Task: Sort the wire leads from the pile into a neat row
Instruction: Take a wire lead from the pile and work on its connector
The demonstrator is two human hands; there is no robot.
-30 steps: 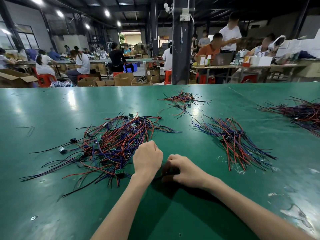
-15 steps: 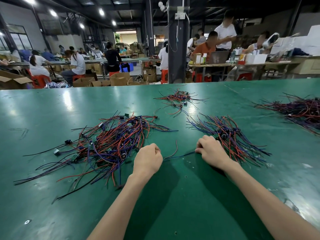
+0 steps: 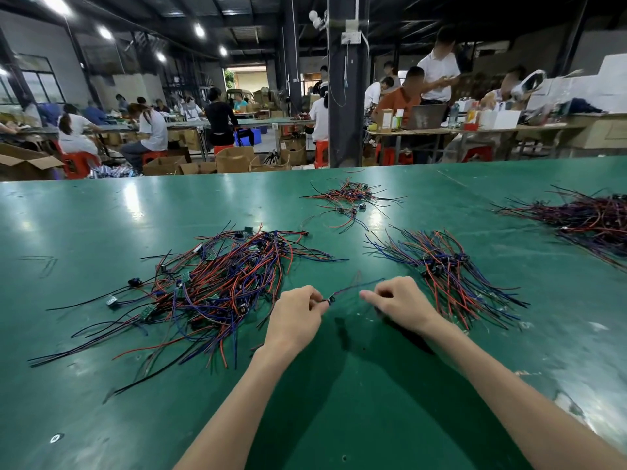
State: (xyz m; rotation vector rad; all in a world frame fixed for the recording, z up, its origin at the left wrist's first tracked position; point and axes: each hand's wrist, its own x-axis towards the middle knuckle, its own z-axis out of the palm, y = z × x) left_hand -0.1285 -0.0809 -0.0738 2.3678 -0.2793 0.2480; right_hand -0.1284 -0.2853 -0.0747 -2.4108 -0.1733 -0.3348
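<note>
The green table point(image 3: 101, 232) is glossy, scuffed near right. The wire leads point(image 3: 220, 286) seem plastic-sheathed; the far boxes point(image 3: 234, 159) are matt cardboard.

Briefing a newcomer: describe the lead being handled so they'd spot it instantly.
On the green table, find the gap between the tangled pile and the combed row. There the left hand pinches one lead; it alone is apart from both.
</note>
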